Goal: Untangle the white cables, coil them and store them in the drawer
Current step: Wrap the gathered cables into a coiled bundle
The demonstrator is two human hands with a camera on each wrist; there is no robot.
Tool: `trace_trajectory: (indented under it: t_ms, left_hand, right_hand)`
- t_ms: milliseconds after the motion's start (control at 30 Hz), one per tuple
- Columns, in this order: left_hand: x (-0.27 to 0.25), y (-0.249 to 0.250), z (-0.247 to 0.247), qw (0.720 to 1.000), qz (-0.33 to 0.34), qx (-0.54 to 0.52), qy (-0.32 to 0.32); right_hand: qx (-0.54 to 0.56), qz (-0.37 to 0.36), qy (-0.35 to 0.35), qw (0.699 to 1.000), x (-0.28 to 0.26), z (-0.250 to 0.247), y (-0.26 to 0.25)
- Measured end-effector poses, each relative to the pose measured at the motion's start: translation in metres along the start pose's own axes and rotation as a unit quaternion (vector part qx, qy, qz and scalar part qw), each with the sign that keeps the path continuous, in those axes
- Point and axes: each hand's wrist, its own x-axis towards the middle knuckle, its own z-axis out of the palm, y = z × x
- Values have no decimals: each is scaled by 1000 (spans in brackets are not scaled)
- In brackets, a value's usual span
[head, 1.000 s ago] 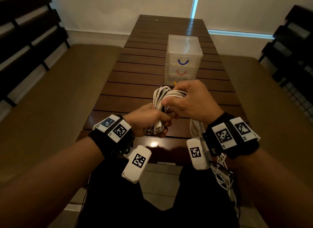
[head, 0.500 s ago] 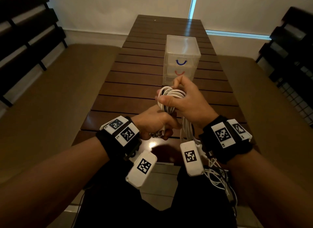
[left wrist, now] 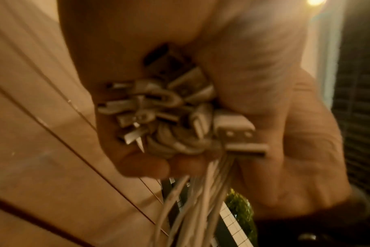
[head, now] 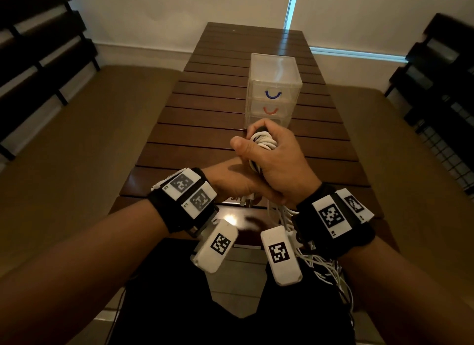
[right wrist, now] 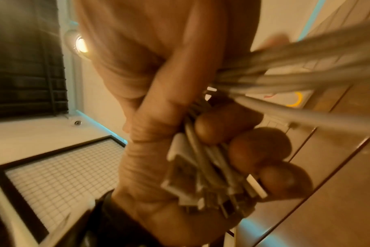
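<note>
**Cable bundle in both hands, mid-coil: handling notes**

Head view. Right hand sits above the near end of the slatted table, fingers curled around the looped top of the white cables. Left hand lies at 7 o'clock from it, tucked partly under the right palm, clamped on the lower end of the same bundle; a metal plug tip pokes out below. Loose strands trail down past the right wrist toward the lap at 5 o'clock. The clear drawer unit stands at 12 o'clock, near the right knuckles; all 3 drawers look closed.

Left wrist view. Blurred. Fingers wrapped under a cluster of plug ends, with strands hanging out below the fist.

Right wrist view. Blurred. 3 fingertips press cables and plugs against the palm; several strands fan off toward 2 o'clock.

Handling judgement. Light, limp, smooth-jacketed cable: loops will spring apart and slide if the grip eases. Plug ends are the only stiff parts and likely to snag on neighbouring strands. Best hold is across the waist of the coil, pinching all turns together, not by the plugs. The hanging tail needs gathering before a drawer is opened.
</note>
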Motion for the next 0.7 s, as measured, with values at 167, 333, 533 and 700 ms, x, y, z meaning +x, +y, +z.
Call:
trace_trajectory:
  t_ms: [167, 333, 533, 700]
  left_hand:
    - [-6, 8, -9, 995, -45, -33, -81]
    - [-5, 13, -10, 991, -61, 4, -121]
    - [-1, 4, -4, 989, -62, -28, -129]
    - [0, 1, -2, 985, -76, -67, -136]
  right_hand:
    - [48, 23, -54, 997, 2, -7, -2]
    - [182, 48, -78, 979, 13, -12, -10]
    - [132, -19, -14, 991, 11, -6, -8]
    - [133, -7, 48, 990, 9, -1, -6]
